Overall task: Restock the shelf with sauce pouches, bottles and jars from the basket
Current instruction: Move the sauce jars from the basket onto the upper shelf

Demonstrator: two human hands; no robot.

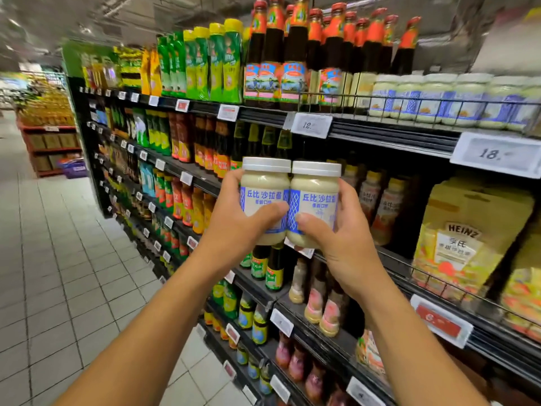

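Two white-lidded jars of pale salad dressing with blue labels are held side by side in the air in front of the shelf. My left hand [240, 227] grips the left jar [265, 189], thumb across its label. My right hand [342, 238] grips the right jar [315, 191] the same way. Both jars are upright and touch each other. A row of matching jars [456, 98] stands behind a wire rail on the top shelf at the upper right. The basket is out of view.
The black shelf unit [389, 133] runs from far left to near right, packed with dark sauce bottles [292, 54], green pouches [216, 63] and yellow Heinz pouches [465, 235]. Price tags [311, 125] hang on the shelf edges. Tiled aisle floor [58, 259] lies to the left.
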